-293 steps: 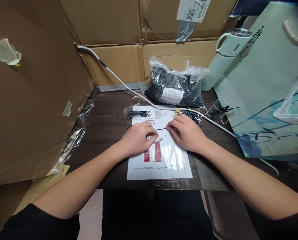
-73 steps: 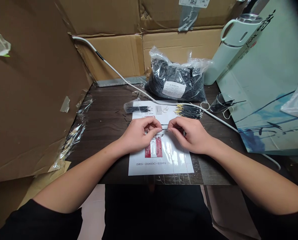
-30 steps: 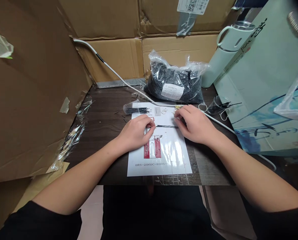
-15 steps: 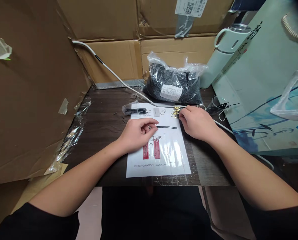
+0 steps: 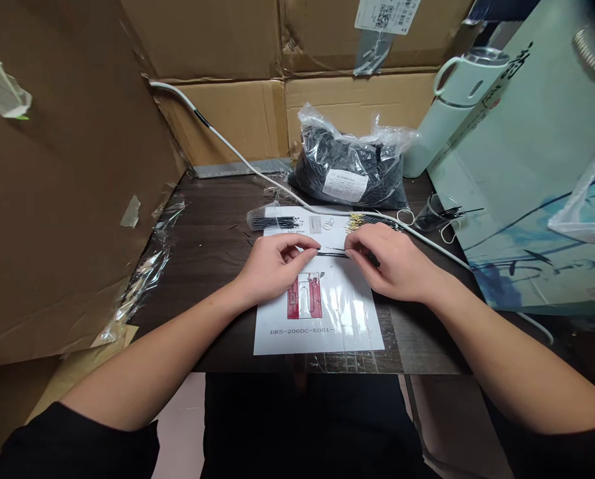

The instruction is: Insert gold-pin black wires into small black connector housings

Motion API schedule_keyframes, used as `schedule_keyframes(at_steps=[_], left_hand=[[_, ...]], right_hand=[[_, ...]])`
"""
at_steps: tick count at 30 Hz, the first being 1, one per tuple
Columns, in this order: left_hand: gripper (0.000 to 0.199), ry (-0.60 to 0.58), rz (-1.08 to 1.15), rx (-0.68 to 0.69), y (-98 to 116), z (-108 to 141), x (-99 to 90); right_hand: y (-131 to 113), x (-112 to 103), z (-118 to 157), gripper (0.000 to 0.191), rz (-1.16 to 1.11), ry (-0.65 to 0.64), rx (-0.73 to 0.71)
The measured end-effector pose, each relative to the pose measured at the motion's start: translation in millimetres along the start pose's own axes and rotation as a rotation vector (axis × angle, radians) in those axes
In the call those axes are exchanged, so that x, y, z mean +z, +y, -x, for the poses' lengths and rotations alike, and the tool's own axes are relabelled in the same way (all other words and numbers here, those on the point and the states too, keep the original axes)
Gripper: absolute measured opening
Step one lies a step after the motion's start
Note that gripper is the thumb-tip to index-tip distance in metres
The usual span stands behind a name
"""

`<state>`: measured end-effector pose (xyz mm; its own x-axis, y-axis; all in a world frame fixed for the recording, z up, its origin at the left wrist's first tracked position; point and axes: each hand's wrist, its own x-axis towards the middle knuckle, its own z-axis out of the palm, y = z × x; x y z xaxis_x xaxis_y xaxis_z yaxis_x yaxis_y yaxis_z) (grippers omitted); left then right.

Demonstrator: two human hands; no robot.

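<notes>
Over the printed sheet point(image 5: 322, 332), my left hand point(image 5: 280, 266) is closed in a pinch on thin black wires point(image 5: 331, 254) that stick out to the right. My right hand point(image 5: 389, 263) faces it, thumb and fingertips pinched at the right end of these strands. A second fine dark strand point(image 5: 336, 249) reaches left from the right fingertips, just above the others. Behind the right hand lies a bundle of black wires with gold-coloured tips point(image 5: 356, 221). Near the left hand, a clear plastic cup point(image 5: 257, 218) on its side holds black strands point(image 5: 282, 222).
A clear bag of black strands point(image 5: 350, 166) sits against the cardboard wall point(image 5: 237, 120). A white cable point(image 5: 247, 161) crosses the dark table point(image 5: 202, 253). At right are another plastic cup point(image 5: 429, 211) with black strands, rubber bands point(image 5: 447, 233) and a pale green bottle point(image 5: 439, 120).
My right hand has come away from the gold-tipped bundle, moving left and nearer to me, to the strands in my left hand. The left hand keeps its pinch. The view has shifted slightly.
</notes>
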<state>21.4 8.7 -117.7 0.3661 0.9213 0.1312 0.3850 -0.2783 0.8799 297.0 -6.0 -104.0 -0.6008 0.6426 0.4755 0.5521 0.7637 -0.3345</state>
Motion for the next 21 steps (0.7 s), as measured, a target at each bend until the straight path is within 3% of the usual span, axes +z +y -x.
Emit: schedule_keyframes(at_steps=[13,21], left_hand=[[0.018,-0.02,-0.018,0.059,4.1,0.6,0.4],[0.02,-0.092,-0.06,0.076,5.5,1.6,-0.9]], right_hand=[[-4.2,4.8,0.3,0.01,-0.027,-0.051,-0.006],[-7.7,1.8,-1.1,0.012,-0.051,-0.02,-0.019]])
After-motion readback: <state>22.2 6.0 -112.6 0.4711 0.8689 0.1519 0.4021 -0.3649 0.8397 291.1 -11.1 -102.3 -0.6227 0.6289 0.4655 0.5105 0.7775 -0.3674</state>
